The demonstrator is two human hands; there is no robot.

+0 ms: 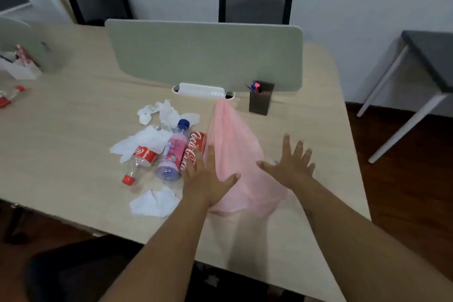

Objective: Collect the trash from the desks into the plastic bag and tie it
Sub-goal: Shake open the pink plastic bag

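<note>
A pink plastic bag (235,154) lies flat on the wooden desk (73,154). My left hand (208,179) rests flat on the bag's left edge, fingers spread, touching a red Coca-Cola can (193,149) lying beside it. My right hand (291,164) hovers open over the bag's right side. Left of the can lie a blue-capped bottle with a pink label (172,152) and a clear bottle with a red cap and label (139,162). Crumpled white tissues (159,111) lie behind them, more tissues (139,142) under the bottles, and one tissue (154,202) sits near the front edge.
A grey-green divider panel (206,54) stands behind the trash, with a white socket box (202,91) and a brown pen holder (261,100) at its base. At far left are a white box (17,68) and another bottle (9,95). Two black chairs (255,6) stand beyond; a grey side table (429,61) is right.
</note>
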